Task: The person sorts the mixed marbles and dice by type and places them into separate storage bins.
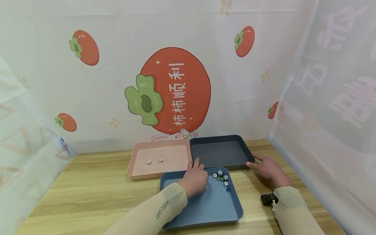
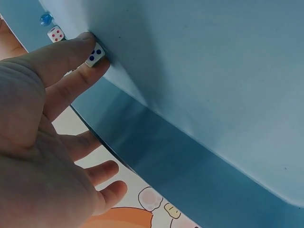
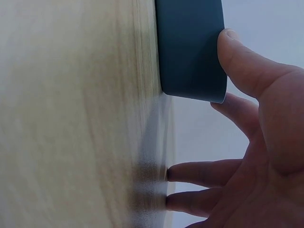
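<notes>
Over the back part of the blue tray [image 1: 215,209], the left hand [image 1: 195,180] pinches a white die [image 2: 96,54] with blue pips between thumb and index finger; its other fingers [image 2: 102,172] are spread past the rim. The right hand [image 1: 268,169] grips the right front corner of the dark tray [image 1: 218,153], thumb [image 3: 237,59] on one side and index finger round the corner. Several white dice [image 1: 225,184], something green [image 1: 220,179] and a blue bead [image 1: 228,189] lie at the blue tray's right back corner.
A pink tray [image 1: 173,168] with two white dice [image 1: 160,160] stands at the back left, beside the dark tray. The trays stand on a wooden table [image 1: 97,189]. Printed cloth [image 1: 108,81] hangs behind and at both sides. A black device [image 1: 268,199] is at the right wrist.
</notes>
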`<state>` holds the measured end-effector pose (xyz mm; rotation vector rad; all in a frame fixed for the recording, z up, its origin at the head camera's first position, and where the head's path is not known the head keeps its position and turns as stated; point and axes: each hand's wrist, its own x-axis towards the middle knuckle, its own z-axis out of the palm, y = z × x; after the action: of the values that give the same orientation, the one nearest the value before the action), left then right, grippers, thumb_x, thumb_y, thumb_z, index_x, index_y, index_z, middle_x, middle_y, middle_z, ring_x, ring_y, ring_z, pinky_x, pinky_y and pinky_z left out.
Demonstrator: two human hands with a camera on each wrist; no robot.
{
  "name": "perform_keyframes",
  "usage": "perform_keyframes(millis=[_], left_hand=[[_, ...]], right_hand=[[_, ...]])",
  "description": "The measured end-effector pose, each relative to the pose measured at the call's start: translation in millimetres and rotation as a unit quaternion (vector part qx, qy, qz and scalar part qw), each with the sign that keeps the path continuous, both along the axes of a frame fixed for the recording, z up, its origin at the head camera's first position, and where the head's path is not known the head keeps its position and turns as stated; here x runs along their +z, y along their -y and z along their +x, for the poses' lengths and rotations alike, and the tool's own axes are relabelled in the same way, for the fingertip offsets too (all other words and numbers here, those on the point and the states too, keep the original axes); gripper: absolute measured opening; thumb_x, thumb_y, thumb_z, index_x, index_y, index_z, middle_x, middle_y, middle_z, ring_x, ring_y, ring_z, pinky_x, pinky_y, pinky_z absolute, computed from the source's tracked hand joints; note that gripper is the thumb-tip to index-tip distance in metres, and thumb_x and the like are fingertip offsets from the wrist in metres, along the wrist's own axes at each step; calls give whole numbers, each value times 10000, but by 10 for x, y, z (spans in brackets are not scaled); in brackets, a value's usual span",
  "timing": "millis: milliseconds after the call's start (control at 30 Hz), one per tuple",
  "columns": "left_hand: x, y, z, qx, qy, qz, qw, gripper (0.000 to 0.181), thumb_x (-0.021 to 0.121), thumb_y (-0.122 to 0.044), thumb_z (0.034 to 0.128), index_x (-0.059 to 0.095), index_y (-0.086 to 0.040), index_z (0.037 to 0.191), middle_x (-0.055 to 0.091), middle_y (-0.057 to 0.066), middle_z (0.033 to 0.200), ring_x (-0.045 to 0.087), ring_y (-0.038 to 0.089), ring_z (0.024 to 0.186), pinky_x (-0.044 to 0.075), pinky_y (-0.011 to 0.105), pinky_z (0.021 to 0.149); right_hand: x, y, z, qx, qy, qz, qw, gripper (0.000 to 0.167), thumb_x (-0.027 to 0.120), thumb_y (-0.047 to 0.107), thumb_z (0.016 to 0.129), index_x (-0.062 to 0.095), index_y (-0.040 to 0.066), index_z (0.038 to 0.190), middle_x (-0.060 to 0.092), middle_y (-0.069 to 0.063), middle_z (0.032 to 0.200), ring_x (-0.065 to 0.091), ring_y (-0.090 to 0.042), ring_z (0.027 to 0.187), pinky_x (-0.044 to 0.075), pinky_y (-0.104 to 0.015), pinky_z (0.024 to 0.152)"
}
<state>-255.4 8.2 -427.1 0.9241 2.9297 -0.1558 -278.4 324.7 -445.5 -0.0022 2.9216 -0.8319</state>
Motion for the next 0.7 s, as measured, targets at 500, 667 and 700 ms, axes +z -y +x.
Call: perform_keyframes(millis=[500, 667, 700], left_hand=[[-28, -65, 59, -39, -159, -3, 9999, 197, 598, -212, 970, 793, -201, 943, 496, 92, 1463, 184, 369, 1472, 178, 579, 1135], [-28, -80, 65, 15, -217, -85, 9997, 196, 600, -224, 970, 795, -206, 986, 481, 79, 1484, 172, 369, 1476, 169, 581, 1137], [-17, -82, 64, 23, -163, -92, 9998, 199, 598, -227, 973, 793, -208, 1005, 472, 78, 1493, 160, 369, 1479, 161, 582, 1139]], right_hand=[[-28, -22, -11, 21, -17, 14, 10000, 851, 574, 574, 952, 312, 19, 1541, 367, -377, 1451, 337, -588, 1303, 305, -689, 1008], [-32, -22, -16, 5, -9, 12, 10000, 844, 568, 574, 956, 311, 27, 1545, 376, -376, 1446, 349, -583, 1300, 312, -687, 1006], [-32, -25, -10, 14, -9, 14, 10000, 846, 567, 576, 956, 310, 25, 1544, 377, -377, 1444, 351, -583, 1297, 314, -688, 1003]])
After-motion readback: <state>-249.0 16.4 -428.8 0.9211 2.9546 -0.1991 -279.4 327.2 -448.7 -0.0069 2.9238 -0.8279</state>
